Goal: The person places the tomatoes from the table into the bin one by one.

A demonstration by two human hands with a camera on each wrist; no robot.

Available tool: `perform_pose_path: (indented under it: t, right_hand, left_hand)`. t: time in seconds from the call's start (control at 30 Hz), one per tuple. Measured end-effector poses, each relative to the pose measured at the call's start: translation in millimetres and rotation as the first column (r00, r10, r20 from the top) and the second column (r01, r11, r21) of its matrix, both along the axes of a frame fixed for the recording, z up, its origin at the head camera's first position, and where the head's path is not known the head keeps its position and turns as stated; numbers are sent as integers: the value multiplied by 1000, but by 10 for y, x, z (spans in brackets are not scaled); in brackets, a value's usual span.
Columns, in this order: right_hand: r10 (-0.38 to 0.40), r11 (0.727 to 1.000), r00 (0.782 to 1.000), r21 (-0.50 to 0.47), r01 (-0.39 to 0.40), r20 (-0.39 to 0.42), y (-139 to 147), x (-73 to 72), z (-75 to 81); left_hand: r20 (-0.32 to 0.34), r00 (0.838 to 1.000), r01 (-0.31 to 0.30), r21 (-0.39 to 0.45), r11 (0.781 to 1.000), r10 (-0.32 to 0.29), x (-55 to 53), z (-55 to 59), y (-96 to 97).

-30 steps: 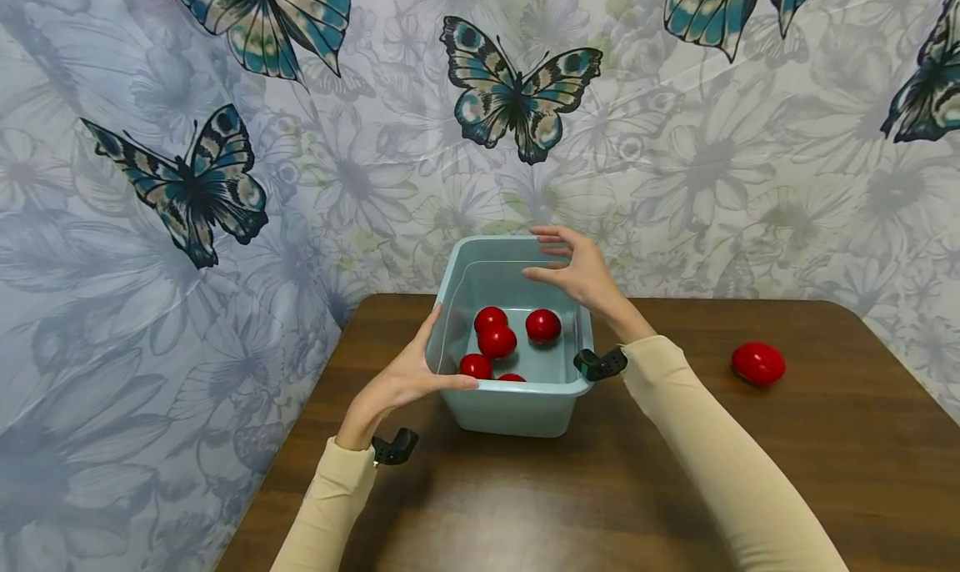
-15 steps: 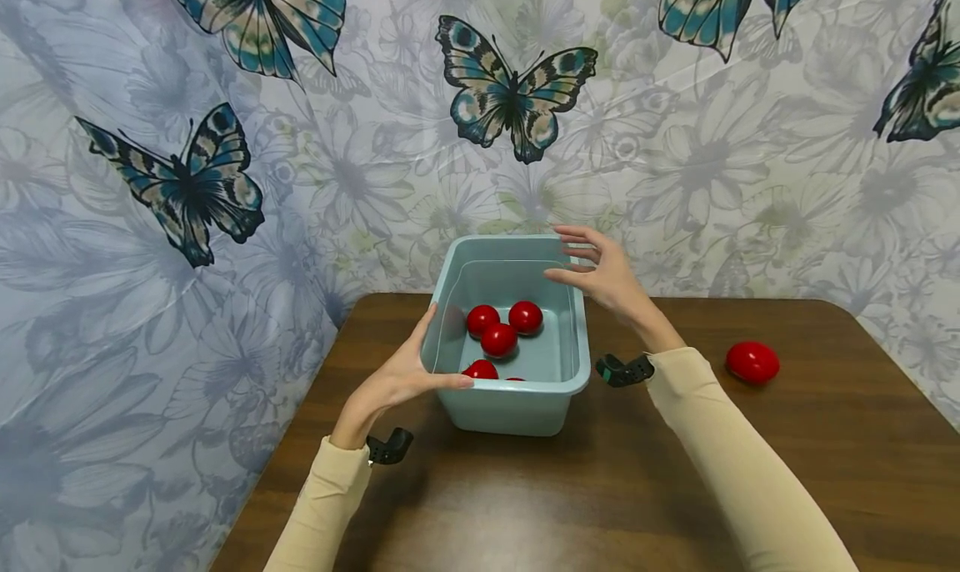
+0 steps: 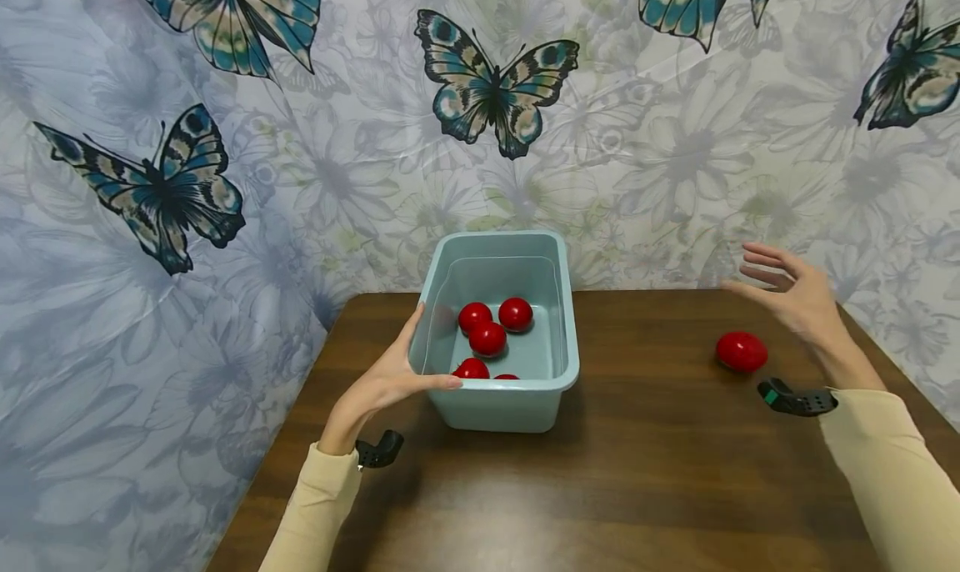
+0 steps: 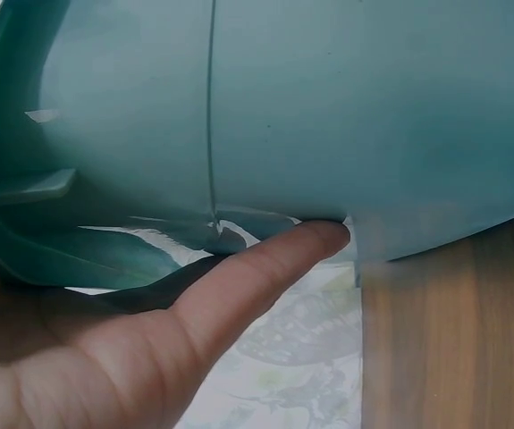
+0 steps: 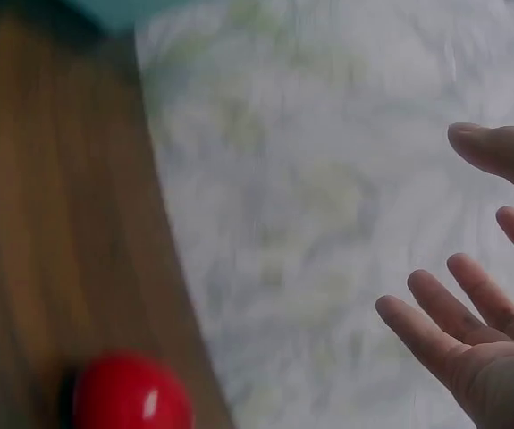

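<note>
A light teal plastic bin (image 3: 495, 409) stands on the wooden table, several shiny red, round, tomato-like pieces (image 3: 487, 339) lying inside it. My left hand (image 3: 378, 384) grips the bin's near left corner, thumb over the front rim and fingers along the left side. In the left wrist view, a finger (image 4: 257, 277) lies against the bin's outer wall, below the rim. One more red tomato-like piece (image 3: 741, 352) rests on the table at the right. My right hand (image 3: 806, 301) hovers above and right of it, holding nothing, fingers and thumb apart.
The brown wooden table (image 3: 637, 472) reaches back to a wall hung with butterfly-print cloth (image 3: 660, 180). Each wrist wears a black band, the right one (image 3: 797, 398) near the loose red piece. The bin stands close to the table's back edge.
My right hand has left the bin's right side and moved far right, near the loose red piece. The pieces inside the bin have rolled a little. My left hand keeps its hold.
</note>
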State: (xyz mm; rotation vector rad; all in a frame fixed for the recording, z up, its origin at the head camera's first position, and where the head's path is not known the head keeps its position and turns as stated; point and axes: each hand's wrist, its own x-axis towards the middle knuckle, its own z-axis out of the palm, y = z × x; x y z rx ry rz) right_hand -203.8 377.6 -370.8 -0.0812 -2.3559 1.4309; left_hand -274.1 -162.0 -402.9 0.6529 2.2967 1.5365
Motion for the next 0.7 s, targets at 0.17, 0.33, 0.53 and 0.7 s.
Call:
perform_pose_path:
  t: [0.17,0.33,0.53,0.7]
  right_hand:
    - [-30,999,999,22,29,12,318,152,-204]
    - [-33,984,992,179,11,123,431,112,-565]
    - [-61,965,969,264,-4,238,448,78,-1001]
    - [-131,950,954,310,43,269,480,101,-1228]
  left_hand:
    - [12,1000,-4,-6,1000,4,16,6,1]
    - [12,1000,-10,-32,999,10,24,1,-6]
    - [9,1000,15,4,1000,-15,12,-23,9]
    - [11,1000,12,11,1000,-12,22,-14,-3]
